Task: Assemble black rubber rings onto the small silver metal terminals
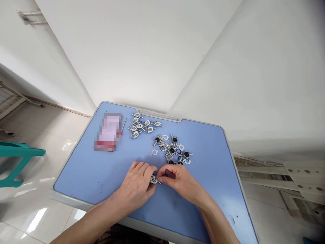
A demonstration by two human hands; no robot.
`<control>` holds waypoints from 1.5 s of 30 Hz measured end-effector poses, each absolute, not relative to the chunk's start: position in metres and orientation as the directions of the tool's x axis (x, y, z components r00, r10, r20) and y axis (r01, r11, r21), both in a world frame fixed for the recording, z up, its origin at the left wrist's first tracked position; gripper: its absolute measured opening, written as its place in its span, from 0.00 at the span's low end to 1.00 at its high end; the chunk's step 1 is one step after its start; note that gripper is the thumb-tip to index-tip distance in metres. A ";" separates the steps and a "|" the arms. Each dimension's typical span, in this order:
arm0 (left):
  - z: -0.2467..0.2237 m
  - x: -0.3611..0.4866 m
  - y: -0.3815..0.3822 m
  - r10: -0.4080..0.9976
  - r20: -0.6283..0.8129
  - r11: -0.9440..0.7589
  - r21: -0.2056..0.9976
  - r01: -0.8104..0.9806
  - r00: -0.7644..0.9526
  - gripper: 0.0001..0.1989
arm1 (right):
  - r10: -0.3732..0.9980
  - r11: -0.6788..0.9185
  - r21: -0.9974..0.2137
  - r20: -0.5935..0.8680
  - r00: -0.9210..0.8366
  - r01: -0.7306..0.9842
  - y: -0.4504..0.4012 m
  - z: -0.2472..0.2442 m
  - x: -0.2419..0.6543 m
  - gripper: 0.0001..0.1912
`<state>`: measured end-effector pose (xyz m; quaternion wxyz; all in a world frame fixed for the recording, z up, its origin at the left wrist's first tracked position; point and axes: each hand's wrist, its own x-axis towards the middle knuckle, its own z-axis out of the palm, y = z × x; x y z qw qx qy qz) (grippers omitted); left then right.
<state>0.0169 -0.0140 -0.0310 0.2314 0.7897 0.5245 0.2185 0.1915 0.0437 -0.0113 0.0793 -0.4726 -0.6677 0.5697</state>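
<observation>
Head view: left hand [134, 184] and right hand [179, 179] together, both fingers-on a small round metal fitting [153, 179], above the front half of the blue tabletop [76, 176]. Nearer parts pile [171, 150] just ahead, rear parts pile [144, 125] by back edge. Open room either side.

The small round metal part [153, 179] is partly hidden between the left hand [133, 186] and the right hand [181, 181]. The right fingers half cover a dark red object [169, 174]. The rectangular pink-and-red packet [108, 132] is pixelated beyond reading, and the scattered silver metal fittings [165, 137] are too small to show fine detail.
</observation>
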 end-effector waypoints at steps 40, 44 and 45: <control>-0.026 0.011 -0.011 0.921 0.105 -0.358 0.607 0.710 0.375 0.03 | 0.800 0.061 -0.844 -0.278 -0.532 0.532 0.038 0.019 0.208 0.15; -0.028 0.010 -0.010 0.926 0.096 -0.344 0.613 0.712 0.365 0.03 | 0.845 0.038 -0.925 -0.172 -0.506 0.379 0.038 0.022 0.209 0.20; -0.028 0.010 -0.010 0.924 0.097 -0.347 0.613 0.710 0.369 0.04 | 0.859 0.056 -0.926 -0.145 -0.491 0.372 0.038 0.022 0.208 0.20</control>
